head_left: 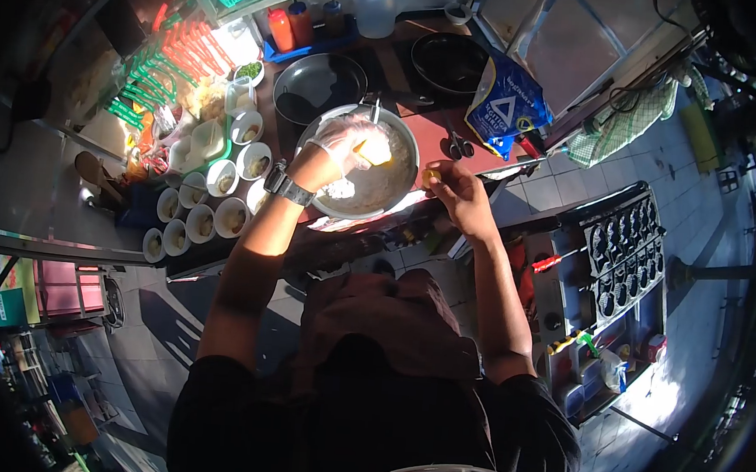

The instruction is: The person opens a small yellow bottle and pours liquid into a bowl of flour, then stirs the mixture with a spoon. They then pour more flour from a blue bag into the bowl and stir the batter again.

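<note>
My left hand (342,143), in a clear plastic glove and with a watch on the wrist, is over a round metal pan (409,190). Its fingers are closed around a bright yellow lump (374,152). Pale, whitish stuff (372,192) coats the inside of the pan, with a white clump below the hand. To the right of the rim, my bare right hand (458,193) pinches a small yellow piece (432,177) between thumb and fingertips. What exactly the yellow things are I cannot make out.
Several white cups (222,178) with something in them stand to the left. Two dark pans (321,87) lie behind. Scissors (456,145) and a blue bag (507,109) are at the right. Sauce bottles (281,29) stand at the back. A molded pan (627,253) lies on a lower cart.
</note>
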`<control>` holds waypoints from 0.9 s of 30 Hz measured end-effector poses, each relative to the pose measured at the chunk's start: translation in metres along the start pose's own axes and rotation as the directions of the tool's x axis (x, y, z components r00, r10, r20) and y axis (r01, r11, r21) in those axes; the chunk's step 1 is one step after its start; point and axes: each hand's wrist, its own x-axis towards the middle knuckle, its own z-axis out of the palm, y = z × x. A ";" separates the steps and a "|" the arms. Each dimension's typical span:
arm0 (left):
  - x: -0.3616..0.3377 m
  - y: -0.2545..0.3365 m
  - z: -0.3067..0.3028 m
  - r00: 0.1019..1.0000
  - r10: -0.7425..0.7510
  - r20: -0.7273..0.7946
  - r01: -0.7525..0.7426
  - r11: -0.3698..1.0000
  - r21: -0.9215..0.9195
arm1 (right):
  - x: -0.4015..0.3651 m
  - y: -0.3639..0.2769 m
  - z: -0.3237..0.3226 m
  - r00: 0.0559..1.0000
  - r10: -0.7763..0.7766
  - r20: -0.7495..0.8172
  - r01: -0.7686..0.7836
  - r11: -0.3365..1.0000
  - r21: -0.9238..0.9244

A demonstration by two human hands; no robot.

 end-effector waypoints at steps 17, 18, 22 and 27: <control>-0.081 0.000 -0.073 0.997 -0.033 -0.075 0.043 0.990 0.131 | 0.013 -0.001 0.022 0.997 -0.005 0.071 0.006 1.000 -0.022; -0.080 0.002 -0.076 0.996 -0.034 -0.079 0.044 0.990 0.133 | 0.015 -0.001 0.024 0.997 -0.009 0.081 0.012 0.999 -0.034; -0.084 -0.018 -0.083 0.979 -0.136 -0.149 0.154 0.982 0.111 | 0.020 0.000 0.031 0.997 -0.025 0.078 0.029 0.998 -0.056; -0.075 -0.025 -0.098 0.976 -0.179 -0.124 0.189 0.979 0.076 | 0.023 -0.003 0.037 0.997 -0.009 0.075 0.012 0.999 -0.038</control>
